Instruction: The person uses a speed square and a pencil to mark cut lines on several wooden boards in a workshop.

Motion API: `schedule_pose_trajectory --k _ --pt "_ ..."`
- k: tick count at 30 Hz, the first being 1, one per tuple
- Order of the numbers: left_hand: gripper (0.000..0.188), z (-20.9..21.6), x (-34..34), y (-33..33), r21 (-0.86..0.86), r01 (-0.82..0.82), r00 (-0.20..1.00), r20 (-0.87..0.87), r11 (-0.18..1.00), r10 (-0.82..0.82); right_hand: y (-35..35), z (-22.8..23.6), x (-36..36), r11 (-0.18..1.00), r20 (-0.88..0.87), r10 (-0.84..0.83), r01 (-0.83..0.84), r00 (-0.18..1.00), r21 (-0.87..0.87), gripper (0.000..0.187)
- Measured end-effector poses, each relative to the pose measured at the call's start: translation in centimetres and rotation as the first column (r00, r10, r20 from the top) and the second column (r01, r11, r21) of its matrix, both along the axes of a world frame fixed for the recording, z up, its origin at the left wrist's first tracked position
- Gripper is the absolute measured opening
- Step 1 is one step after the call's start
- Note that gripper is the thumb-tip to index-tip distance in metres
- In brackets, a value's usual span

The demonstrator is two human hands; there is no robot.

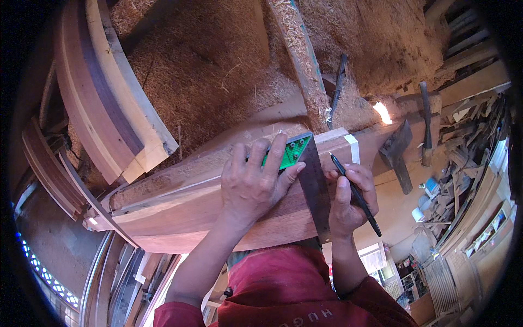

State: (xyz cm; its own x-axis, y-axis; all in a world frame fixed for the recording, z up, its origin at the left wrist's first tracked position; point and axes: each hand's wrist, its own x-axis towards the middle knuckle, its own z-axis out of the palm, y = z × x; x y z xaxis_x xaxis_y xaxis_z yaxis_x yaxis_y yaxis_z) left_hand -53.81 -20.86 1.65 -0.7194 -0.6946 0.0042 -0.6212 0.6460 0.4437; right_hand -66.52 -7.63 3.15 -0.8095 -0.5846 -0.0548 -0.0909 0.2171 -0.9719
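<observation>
A long curved piece of laminated wood lies across the middle in front of me, with lighter and darker strips. On its upper side near the right end sits a try square with a green stock, and its dark metal blade runs across the wood toward me. My left hand grips the green stock, with fingers over it and thumb beside it. Just right of the blade, my right hand holds a black pen. The pen's tip points away from me, close to the wood's pale end strip.
Another curved laminated piece stands at the upper left. Wood shavings heap up behind the work, around a shaving-covered beam. A mallet-like tool and a dark-handled tool lie to the right, before scattered offcuts.
</observation>
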Motion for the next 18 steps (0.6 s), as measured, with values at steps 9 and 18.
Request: schedule_pose_trajectory --k 9,18 --pt "0.055 0.49 0.01 -0.06 0.020 -0.002 0.999 0.049 1.000 0.001 -0.19 0.10 -0.13 0.998 -0.099 0.057 -0.055 0.993 0.023 0.013" --pt "0.052 0.44 -0.16 -0.17 0.005 -0.014 1.000 0.008 1.000 0.014 -0.03 0.08 0.07 0.996 -0.071 0.041 -0.035 0.997 0.084 0.015"
